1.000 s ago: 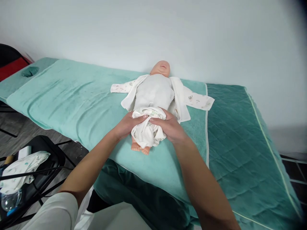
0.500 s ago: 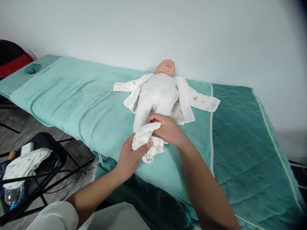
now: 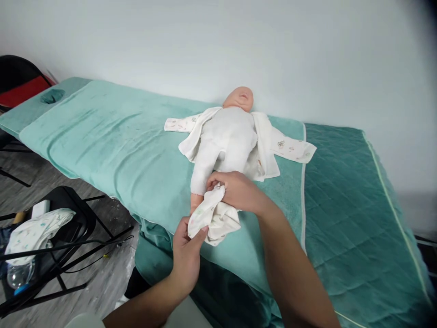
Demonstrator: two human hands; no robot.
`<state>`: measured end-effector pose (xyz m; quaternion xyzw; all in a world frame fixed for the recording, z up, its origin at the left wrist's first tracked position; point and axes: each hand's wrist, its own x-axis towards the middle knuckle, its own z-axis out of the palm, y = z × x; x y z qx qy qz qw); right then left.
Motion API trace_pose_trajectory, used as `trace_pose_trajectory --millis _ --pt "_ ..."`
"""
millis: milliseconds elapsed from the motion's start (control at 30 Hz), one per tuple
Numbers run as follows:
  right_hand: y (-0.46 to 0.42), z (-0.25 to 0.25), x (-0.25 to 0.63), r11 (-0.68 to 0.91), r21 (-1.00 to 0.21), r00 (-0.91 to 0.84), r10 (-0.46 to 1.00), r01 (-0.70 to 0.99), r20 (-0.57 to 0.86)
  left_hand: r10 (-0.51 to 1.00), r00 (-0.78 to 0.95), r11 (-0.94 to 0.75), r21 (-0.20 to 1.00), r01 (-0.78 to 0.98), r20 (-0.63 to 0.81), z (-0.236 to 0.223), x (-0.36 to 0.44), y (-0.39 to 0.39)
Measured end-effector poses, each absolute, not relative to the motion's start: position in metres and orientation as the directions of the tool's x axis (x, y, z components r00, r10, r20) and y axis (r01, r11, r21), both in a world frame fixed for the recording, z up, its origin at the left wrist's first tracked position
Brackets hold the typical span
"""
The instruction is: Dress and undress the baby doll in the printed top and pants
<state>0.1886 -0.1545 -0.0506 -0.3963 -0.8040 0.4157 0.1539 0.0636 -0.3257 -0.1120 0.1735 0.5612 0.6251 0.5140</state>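
A baby doll (image 3: 227, 132) with a white cloth body lies on its back, head toward the wall. Its arms are in a white printed baby shirt (image 3: 293, 150) that hangs open at the front. At the doll's feet, my left hand (image 3: 189, 250) pinches the lower left edge of a bunched white printed baby garment (image 3: 221, 223), thumb on top. My right hand (image 3: 235, 189) grips the upper edge of the same garment, close to the doll's legs. One lower leg shows bare beside the cloth; the other is hidden behind my right hand and the garment.
The doll lies on a massage table (image 3: 102, 123) covered with a light green towel. Darker quilted green fabric (image 3: 351, 191) covers the right end. At lower left, a black folding chair (image 3: 73, 214) holds a printed cloth (image 3: 41, 232), a white box (image 3: 40, 208) and a clear bottle (image 3: 20, 275).
Both hands have moved slightly toward me with the garment, the left one lower. The doll's bare lower leg has come into sight.
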Motion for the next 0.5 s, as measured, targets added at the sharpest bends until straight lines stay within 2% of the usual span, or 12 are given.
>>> trace_pose_trajectory --millis 200,333,400,500 --pt "-0.160 -0.046 0.179 0.431 -0.610 -0.626 0.767 0.665 -0.141 0.829 -0.492 0.167 0.957 -0.236 -0.266 -0.123 0.020 -0.318" --pt "-0.162 -0.043 0.172 0.504 -0.436 -0.624 0.759 0.745 -0.188 0.870 -0.413 0.221 0.962 -0.163 -0.270 -0.114 0.001 -0.300" --pt "-0.162 -0.043 0.170 0.507 -0.405 -0.617 0.758 0.761 -0.212 0.888 -0.355 0.257 0.955 -0.145 -0.293 -0.108 -0.002 -0.292" --pt "-0.161 -0.045 0.171 0.508 -0.439 -0.631 0.751 0.741 -0.197 0.901 -0.271 0.313 0.940 -0.134 -0.339 -0.102 -0.002 -0.287"
